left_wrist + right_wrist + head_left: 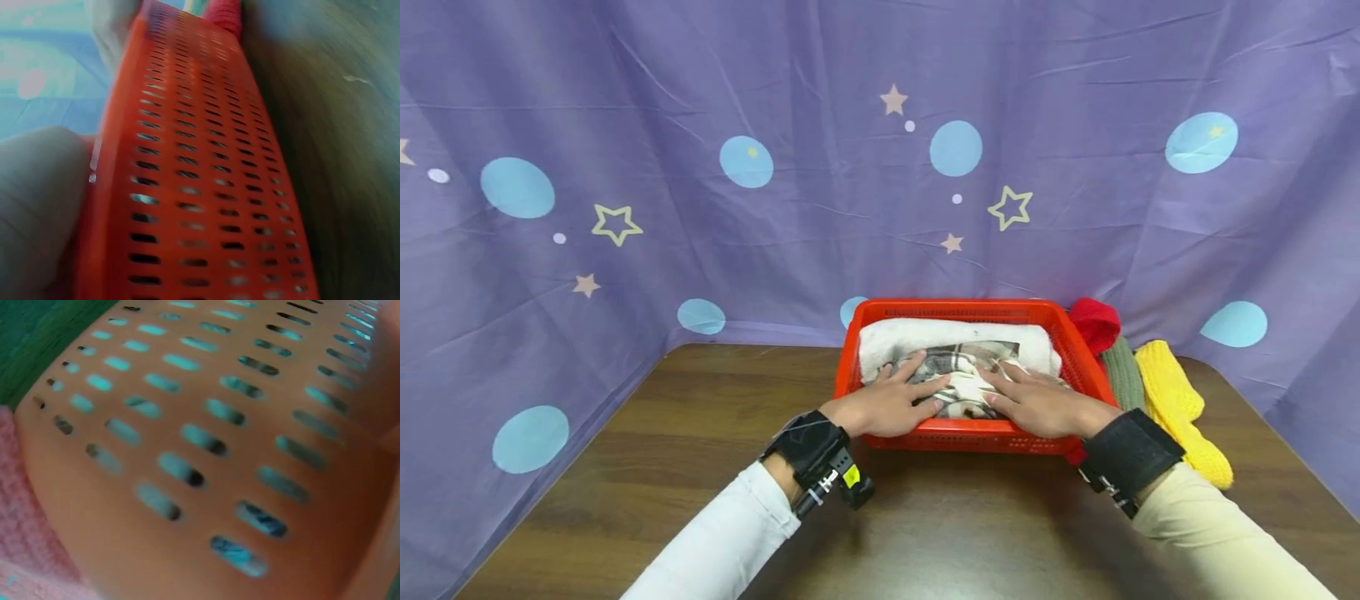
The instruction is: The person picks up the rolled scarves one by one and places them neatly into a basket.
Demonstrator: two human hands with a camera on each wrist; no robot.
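A red plastic basket (pixel 955 437) with slotted walls stands on the table and holds folded fabric. Toward its back lies a white rolled cloth (pixel 895 333); in front of that is a bunched white cloth with a grey and black print (pixel 966 385). My left hand (pixel 891 402) rests on the printed cloth with fingers spread, reaching over the front rim. From the right, my right hand (pixel 1047 402) lies flat on the same cloth. In the left wrist view, part of the left hand (pixel 37 200) shows beside the basket wall (pixel 206 144). The slotted basket wall (pixel 187 412) fills the right wrist view.
Right of the basket lie a red knitted piece (pixel 1093 323), a green ribbed knit piece (pixel 1123 375) and a yellow knitted sock (pixel 1180 408). The brown wooden table (pixel 700 467) extends around the basket. Behind hangs a purple curtain (pixel 835 192) with stars and dots.
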